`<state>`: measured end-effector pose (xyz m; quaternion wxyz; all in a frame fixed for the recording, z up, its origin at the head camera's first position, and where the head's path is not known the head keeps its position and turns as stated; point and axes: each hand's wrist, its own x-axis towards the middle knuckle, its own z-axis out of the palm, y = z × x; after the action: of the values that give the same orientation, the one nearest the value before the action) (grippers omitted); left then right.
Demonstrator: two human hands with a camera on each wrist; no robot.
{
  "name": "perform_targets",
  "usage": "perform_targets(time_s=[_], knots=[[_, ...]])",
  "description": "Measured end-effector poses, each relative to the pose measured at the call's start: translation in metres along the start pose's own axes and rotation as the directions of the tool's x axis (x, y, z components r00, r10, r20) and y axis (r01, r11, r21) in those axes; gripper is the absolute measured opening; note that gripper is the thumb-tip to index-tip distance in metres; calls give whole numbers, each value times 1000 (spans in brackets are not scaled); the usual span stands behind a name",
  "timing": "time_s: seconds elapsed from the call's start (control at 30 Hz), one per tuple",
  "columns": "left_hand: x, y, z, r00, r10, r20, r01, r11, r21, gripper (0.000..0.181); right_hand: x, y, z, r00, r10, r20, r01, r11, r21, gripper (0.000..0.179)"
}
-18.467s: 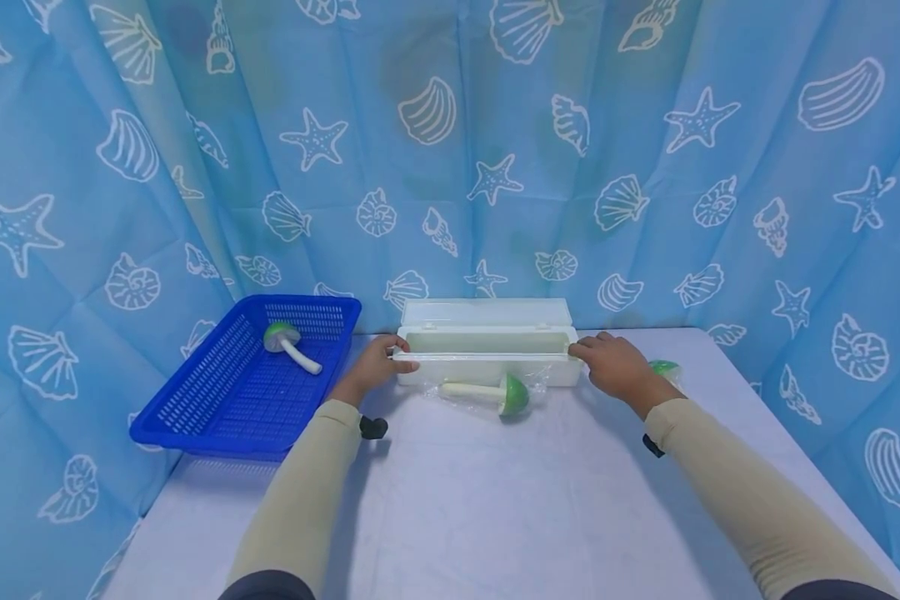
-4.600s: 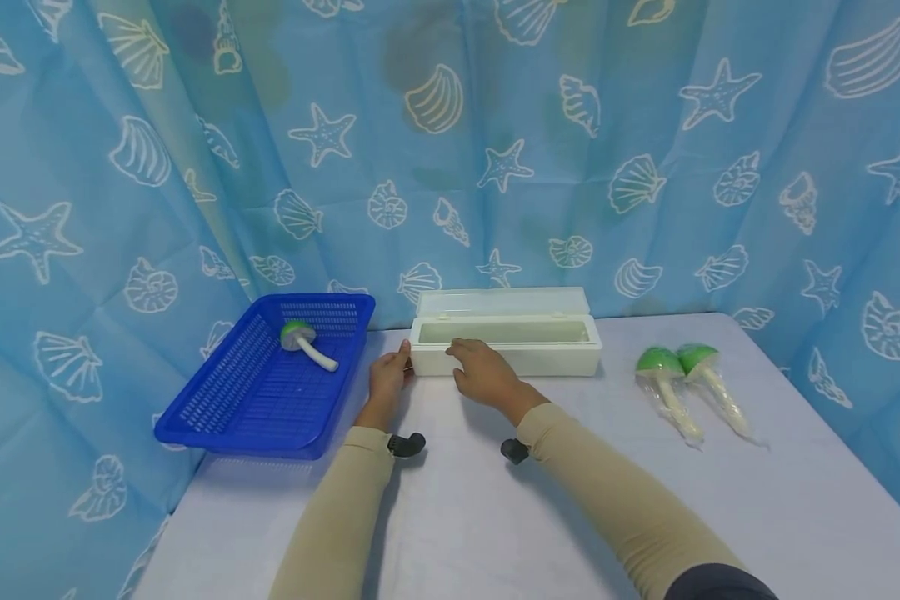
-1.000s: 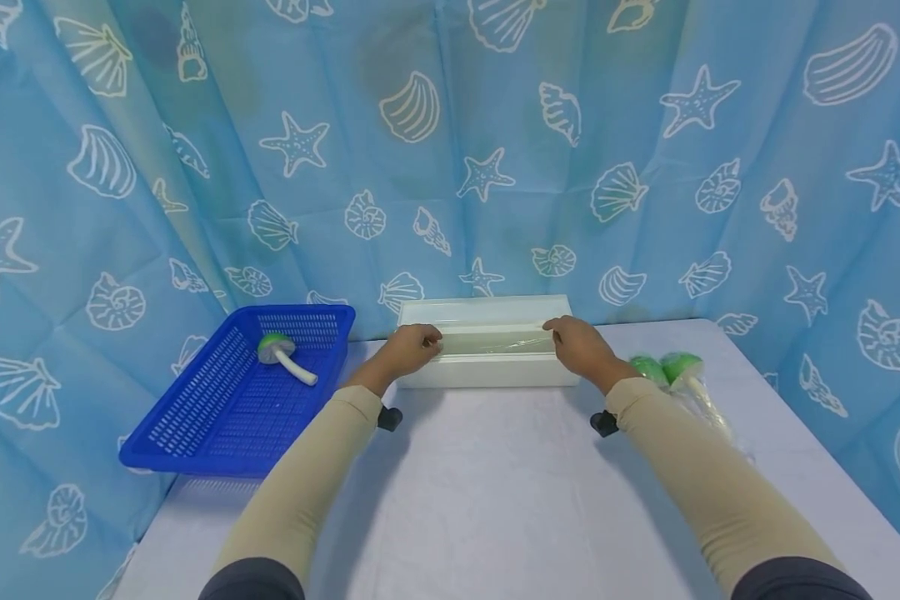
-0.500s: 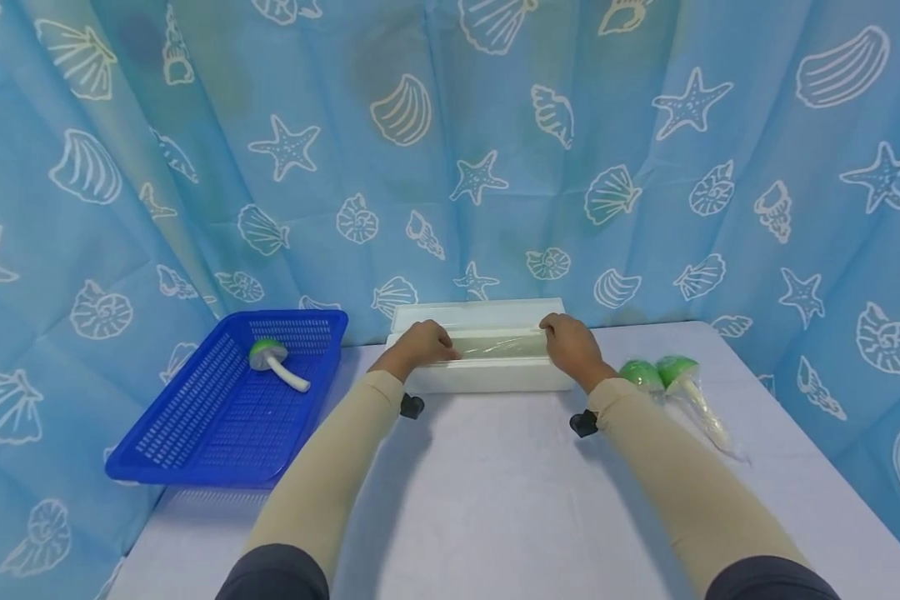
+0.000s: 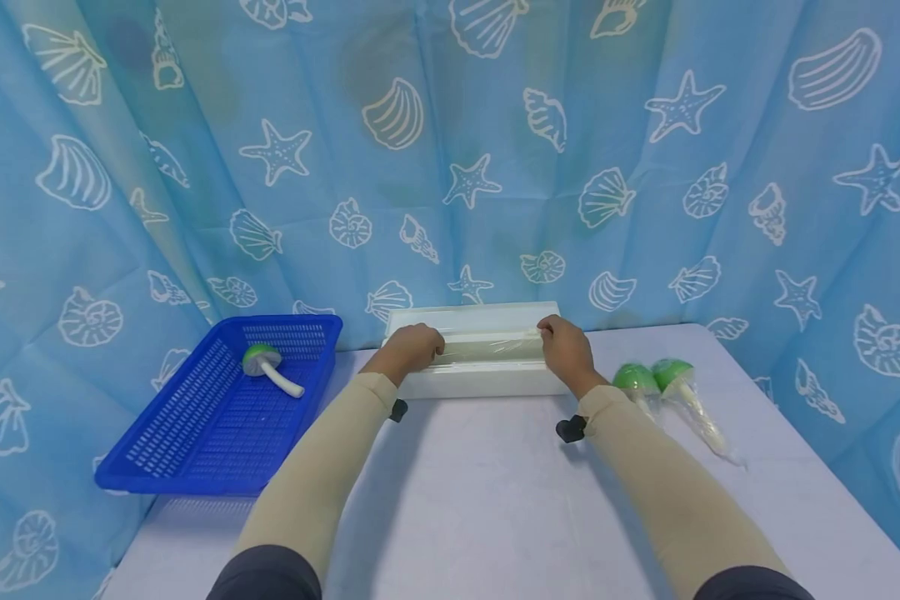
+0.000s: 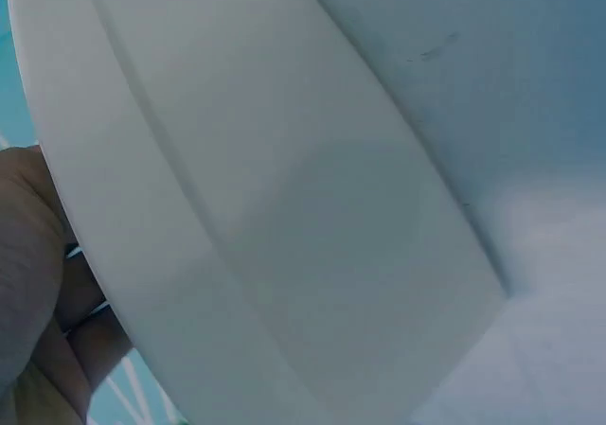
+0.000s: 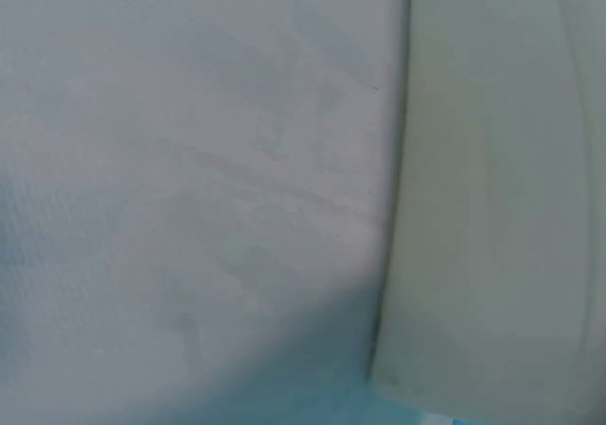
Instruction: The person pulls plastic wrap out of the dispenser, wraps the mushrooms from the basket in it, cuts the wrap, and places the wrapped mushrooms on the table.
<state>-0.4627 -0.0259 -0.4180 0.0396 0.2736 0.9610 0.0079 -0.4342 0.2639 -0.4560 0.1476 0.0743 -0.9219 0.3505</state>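
Observation:
A long white cling film dispenser [image 5: 483, 385] stands at the back of the table, its lid [image 5: 472, 317] raised behind. Clear cling film [image 5: 487, 348] with shiny streaks spans its opening. My left hand [image 5: 414, 346] is over the left part with curled fingers, pinching the film. At the right end, my right hand [image 5: 567, 354] pinches the film's edge between thumb and fingers. In the left wrist view, the fingers [image 6: 90, 335] show curled beyond the box's edge. The right wrist view shows only the box front [image 7: 483, 207] and tablecloth, with the hand hidden.
To the left, a blue plastic basket [image 5: 176, 485] holds an unwrapped green-capped toy mushroom [image 5: 273, 371]. Two film-wrapped mushrooms, one nearer [image 5: 636, 379] and one farther right [image 5: 690, 400], lie beside my right forearm. A seashell-patterned curtain [image 5: 450, 150] hangs behind the white table [image 5: 487, 500].
A wrapped mushroom before the box 18.5 s ago later lies at right beside another. Since 4.6 s ago my right hand went to the right end. My left hand shifted inward, then slightly back left.

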Motion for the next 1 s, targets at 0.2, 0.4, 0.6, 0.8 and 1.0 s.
perform_targets(time_s=[0.2, 0.4, 0.6, 0.8, 1.0], knots=[[-11, -10, 0, 995, 12, -95, -28, 986, -165, 33, 0, 3, 3, 999, -6, -35, 5, 1000, -22, 25], [-12, -11, -4, 995, 65, -80, -71, 995, -63, 6, 2, 2, 5, 999, 19, -36, -21, 999, -38, 25], [-4, -15, -4, 999, 34, 30, -39, 979, 200, 19, 4, -7, 4, 998, 63, -7, -63, 998, -19, 26], [-1, -17, -1, 998, 12, 59, -22, 984, 179, 26, 6, -8, 4, 992, 119, -32, -120, 993, -22, 28], [-11, -23, 4, 1000, 11, -27, -11, 1000, 4, 37, 2, -4, 10, 988, 110, -106, -107, 994, 29, 26]])
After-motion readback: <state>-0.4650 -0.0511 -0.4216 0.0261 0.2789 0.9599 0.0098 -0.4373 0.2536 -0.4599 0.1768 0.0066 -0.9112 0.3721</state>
